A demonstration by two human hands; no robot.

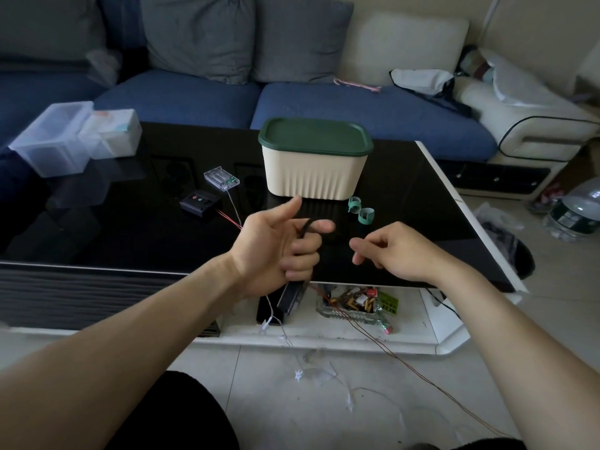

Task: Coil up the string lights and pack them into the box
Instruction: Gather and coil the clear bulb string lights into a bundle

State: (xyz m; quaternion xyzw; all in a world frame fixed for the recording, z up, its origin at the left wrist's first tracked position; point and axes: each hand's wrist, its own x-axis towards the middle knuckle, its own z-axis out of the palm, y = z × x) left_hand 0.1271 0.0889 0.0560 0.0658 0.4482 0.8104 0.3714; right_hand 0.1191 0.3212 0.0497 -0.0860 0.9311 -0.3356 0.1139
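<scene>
left hand curled round a black wire bundle, keeping the coil tidy; right hand loosely curled, empty, beside it; lidded box just beyond

Light: dim, soft daylight from the right of my table. Table top: glossy black, faint reflections, no hard glare. Edges: wide-angle bowing; corners beyond the table slightly soft.

One box; two battery packs; two green clips.
</scene>
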